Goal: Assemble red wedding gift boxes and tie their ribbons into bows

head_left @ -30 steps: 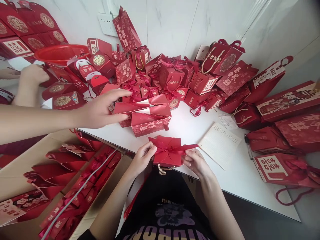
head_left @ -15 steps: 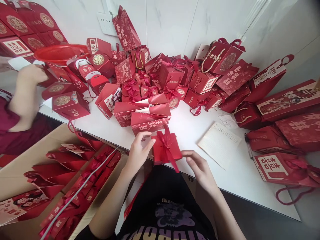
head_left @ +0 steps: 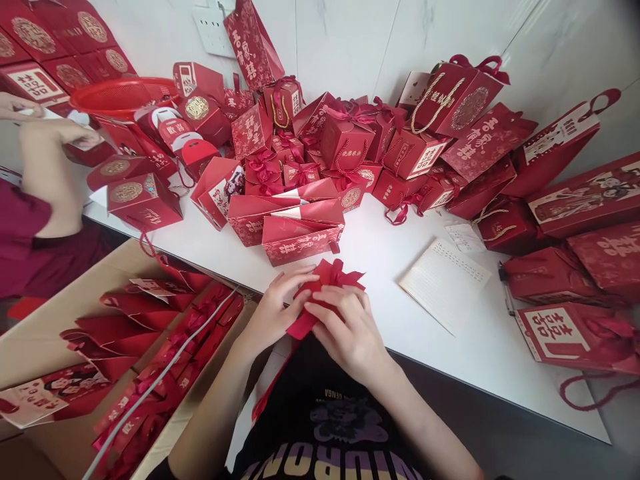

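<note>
Close to my body, at the front edge of the white table (head_left: 395, 267), is a small red gift box (head_left: 326, 273) with a ribbon bow. It is tilted, and my fingers cover much of it. My left hand (head_left: 274, 308) grips its left side, thumb and fingers closed on it. Across its front and top lies my right hand (head_left: 353, 331), fingers bent and pressed onto the box near the ribbon. Just beyond them stand red printed boxes (head_left: 300, 243) with open tops.
A heap of red gift boxes (head_left: 345, 143) fills the back along the wall. On the right are a notebook (head_left: 445, 283), a pen (head_left: 506, 290) and more boxes. A cardboard carton (head_left: 200, 393) of red packages stands lower left. At left, another person's arm (head_left: 50, 173) handles something white.
My right hand has moved left from the box's right side onto its front and top. The box has turned and tilted. The other person's arm at left has shifted.
</note>
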The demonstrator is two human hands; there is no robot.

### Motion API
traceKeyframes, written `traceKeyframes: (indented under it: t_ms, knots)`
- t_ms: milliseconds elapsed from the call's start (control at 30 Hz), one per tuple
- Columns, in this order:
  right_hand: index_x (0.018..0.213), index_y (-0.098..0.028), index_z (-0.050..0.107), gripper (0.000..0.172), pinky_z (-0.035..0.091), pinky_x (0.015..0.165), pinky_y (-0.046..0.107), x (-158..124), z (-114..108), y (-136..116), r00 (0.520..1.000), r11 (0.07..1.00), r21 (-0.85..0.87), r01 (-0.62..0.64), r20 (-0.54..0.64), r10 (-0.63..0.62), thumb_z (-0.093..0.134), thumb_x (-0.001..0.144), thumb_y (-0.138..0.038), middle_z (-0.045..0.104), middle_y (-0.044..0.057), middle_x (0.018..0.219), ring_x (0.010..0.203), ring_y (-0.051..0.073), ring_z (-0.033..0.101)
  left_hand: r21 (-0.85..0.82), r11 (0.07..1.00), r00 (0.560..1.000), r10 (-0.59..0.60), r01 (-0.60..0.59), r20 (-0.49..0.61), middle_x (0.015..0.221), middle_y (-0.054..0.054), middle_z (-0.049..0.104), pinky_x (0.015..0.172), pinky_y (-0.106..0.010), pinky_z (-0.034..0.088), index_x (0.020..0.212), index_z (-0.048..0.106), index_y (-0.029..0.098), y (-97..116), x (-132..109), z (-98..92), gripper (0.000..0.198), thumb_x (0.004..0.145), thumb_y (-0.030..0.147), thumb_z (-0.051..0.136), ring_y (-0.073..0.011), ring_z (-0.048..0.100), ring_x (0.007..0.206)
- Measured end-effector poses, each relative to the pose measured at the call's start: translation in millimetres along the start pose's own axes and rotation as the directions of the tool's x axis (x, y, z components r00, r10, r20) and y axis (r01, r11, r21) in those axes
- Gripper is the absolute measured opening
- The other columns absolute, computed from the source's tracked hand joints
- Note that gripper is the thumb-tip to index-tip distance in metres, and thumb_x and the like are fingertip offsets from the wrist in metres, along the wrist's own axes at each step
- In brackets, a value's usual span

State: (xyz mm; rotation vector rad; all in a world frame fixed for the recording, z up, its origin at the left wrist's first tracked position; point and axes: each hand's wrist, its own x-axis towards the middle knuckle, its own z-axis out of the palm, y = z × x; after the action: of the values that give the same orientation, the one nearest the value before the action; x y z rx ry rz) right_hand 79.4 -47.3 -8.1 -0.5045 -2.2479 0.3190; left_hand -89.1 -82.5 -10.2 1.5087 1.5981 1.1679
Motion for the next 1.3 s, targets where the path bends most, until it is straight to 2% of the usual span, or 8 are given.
traceKeyframes:
  t_ms: [67, 167, 333, 467, 533, 733, 1000, 1300]
  knots:
    - [0.109, -0.020, 0.059, 0.026, 0.050, 0.088, 0.042, -2, 3, 6, 0.999, 0.996, 0.087, -0.018, -0.049, 0.022, 0.050, 0.089, -0.006, 0.068, 0.008, 0.096, 0.095, 0.020, 0.064, 0.047, 0.998, 0.999, 0.030, -0.031, 0.024, 0.129, -0.006, 0.060, 0.107, -0.040, 0.037, 0.112, 0.064, 0.022, -3, 5, 0.8, 0.030, 0.092, 0.030, 0.044, -0.0218, 0.051, 0.124]
    - [0.110, -0.018, 0.059, 0.029, 0.054, 0.085, 0.040, -12, 2, 13, 0.993, 0.982, 0.185, -0.022, -0.111, 0.043, 0.050, 0.087, -0.002, 0.067, 0.011, 0.098, 0.100, 0.021, 0.063, 0.097, 0.992, 0.997, 0.073, -0.076, 0.030, 0.122, -0.005, 0.065, 0.105, -0.037, 0.039, 0.108, 0.065, 0.022, -6, 18, 1.7, 0.031, 0.094, 0.027, 0.038, -0.0195, 0.056, 0.118]
    - [0.111, -0.019, 0.060, 0.031, 0.057, 0.083, 0.043, -28, 0, 16, 0.996, 0.990, 0.136, 0.025, -0.092, -0.013, 0.053, 0.085, -0.005, 0.066, 0.010, 0.096, 0.099, 0.024, 0.063, 0.140, 0.983, 0.990, 0.128, -0.118, -0.066, 0.108, -0.005, 0.070, 0.098, -0.034, 0.044, 0.102, 0.064, 0.020, 8, 27, 5.6, 0.025, 0.094, 0.025, 0.040, -0.0189, 0.061, 0.105]
    - [0.111, -0.019, 0.061, 0.028, 0.055, 0.086, 0.046, -31, 3, 17, 0.996, 0.989, 0.141, 0.039, -0.087, -0.027, 0.056, 0.085, -0.009, 0.067, 0.009, 0.094, 0.099, 0.024, 0.063, 0.177, 0.974, 0.990, 0.132, -0.140, 0.056, 0.114, -0.005, 0.066, 0.102, -0.039, 0.039, 0.099, 0.064, 0.021, 23, 21, 9.6, 0.020, 0.090, 0.027, 0.048, -0.0219, 0.057, 0.113]
    - [0.109, -0.019, 0.061, 0.026, 0.055, 0.086, 0.046, -31, 4, 18, 0.994, 0.985, 0.161, 0.057, -0.105, -0.040, 0.056, 0.085, -0.010, 0.067, 0.008, 0.091, 0.097, 0.023, 0.064, 0.227, 0.962, 0.987, 0.142, -0.155, 0.073, 0.114, -0.005, 0.065, 0.103, -0.041, 0.038, 0.094, 0.065, 0.022, 24, 19, 12.0, 0.014, 0.087, 0.027, 0.054, -0.0230, 0.056, 0.113]
    - [0.098, -0.018, 0.062, 0.018, 0.052, 0.087, 0.045, -27, 4, 17, 0.991, 0.984, 0.148, 0.104, -0.103, -0.089, 0.056, 0.083, -0.008, 0.068, 0.006, 0.082, 0.086, 0.020, 0.065, 0.181, 0.975, 0.991, 0.132, -0.132, 0.009, 0.108, -0.006, 0.062, 0.097, -0.037, 0.043, 0.083, 0.064, 0.020, 14, 22, 20.7, 0.009, 0.084, 0.018, 0.056, -0.0213, 0.057, 0.109]
    - [0.091, -0.019, 0.062, 0.015, 0.051, 0.084, 0.043, -27, 4, 15, 0.989, 0.981, 0.162, 0.109, -0.118, -0.091, 0.058, 0.082, -0.007, 0.070, 0.003, 0.079, 0.078, 0.017, 0.065, 0.186, 0.975, 0.993, 0.121, -0.118, -0.001, 0.107, -0.005, 0.060, 0.096, -0.037, 0.045, 0.078, 0.063, 0.020, 15, 23, 24.2, 0.007, 0.080, 0.014, 0.059, -0.0212, 0.057, 0.107]
    - [0.088, -0.017, 0.064, 0.012, 0.040, 0.100, 0.054, -29, 6, 16, 0.978, 0.966, 0.199, 0.167, -0.157, -0.137, 0.056, 0.084, -0.009, 0.070, 0.003, 0.075, 0.074, 0.016, 0.065, 0.215, 0.973, 0.995, 0.092, -0.081, -0.042, 0.103, -0.002, 0.060, 0.092, -0.034, 0.047, 0.074, 0.063, 0.020, 15, 24, 28.7, 0.011, 0.077, 0.010, 0.061, -0.0198, 0.058, 0.104]
